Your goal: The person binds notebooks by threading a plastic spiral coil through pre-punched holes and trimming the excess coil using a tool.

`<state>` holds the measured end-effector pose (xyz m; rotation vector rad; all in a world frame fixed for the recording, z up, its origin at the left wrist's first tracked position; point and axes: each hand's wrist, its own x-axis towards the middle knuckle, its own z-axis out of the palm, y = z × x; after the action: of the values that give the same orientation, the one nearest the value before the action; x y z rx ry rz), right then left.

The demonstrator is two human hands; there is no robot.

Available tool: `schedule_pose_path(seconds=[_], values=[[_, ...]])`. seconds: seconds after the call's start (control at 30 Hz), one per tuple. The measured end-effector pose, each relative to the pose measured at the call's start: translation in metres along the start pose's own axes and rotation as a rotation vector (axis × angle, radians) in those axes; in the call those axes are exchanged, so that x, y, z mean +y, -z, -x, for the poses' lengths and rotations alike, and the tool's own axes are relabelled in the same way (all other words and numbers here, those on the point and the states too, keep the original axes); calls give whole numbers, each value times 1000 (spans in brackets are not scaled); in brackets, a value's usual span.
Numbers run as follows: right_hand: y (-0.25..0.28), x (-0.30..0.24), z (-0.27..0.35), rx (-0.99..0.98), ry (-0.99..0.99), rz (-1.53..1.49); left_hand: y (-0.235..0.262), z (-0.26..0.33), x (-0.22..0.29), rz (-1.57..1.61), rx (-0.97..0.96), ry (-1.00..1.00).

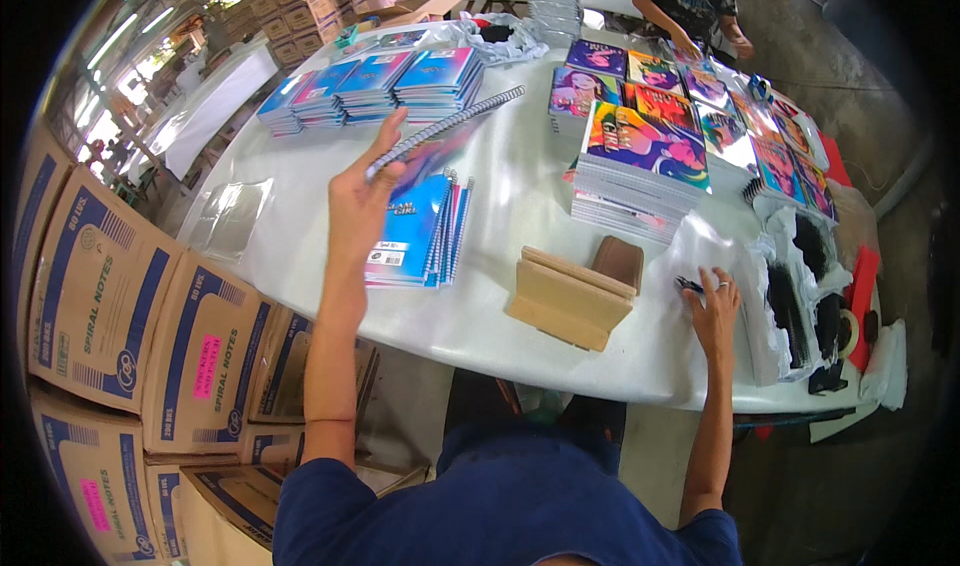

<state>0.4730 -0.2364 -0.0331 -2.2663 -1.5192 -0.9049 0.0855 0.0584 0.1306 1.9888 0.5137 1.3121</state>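
My left hand (pixel 362 191) grips a spiral notebook (pixel 440 148) by its edge and holds it tilted above the table, its wire binding uppermost. Below it lies a stack of blue spiral notebooks (pixel 418 228) with the coils to the right. My right hand (pixel 713 311) rests low over the right part of the table, thumb and fingers around a small black object (pixel 688 284) whose kind I cannot make out. Between my hands stand a folded cardboard piece (pixel 570 301) and a brown block (pixel 618 263).
Piles of blue-pink notebooks (pixel 365 86) stand at the far left, colourful notebook stacks (pixel 640 166) at right. A white wrapper with black strands (pixel 795 296) and a tape roll (pixel 848 334) lie at the right edge. Cartons (pixel 105 291) rise on the left. Another person (pixel 690 6) works across the table.
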Motion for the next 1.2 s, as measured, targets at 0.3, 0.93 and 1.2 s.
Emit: schedule_pose_path(seconds=[0.3,0.93,1.2], values=[[48,-205,-134,-150,-333,-2082,30,-19,-59,801,-23,66],[-44,-329,-151,-575,-140,-1441,108,49,-190,174,-243,931],[-55,-337,-142,-411,176,-1088,86,44,-199,96,-252,783]])
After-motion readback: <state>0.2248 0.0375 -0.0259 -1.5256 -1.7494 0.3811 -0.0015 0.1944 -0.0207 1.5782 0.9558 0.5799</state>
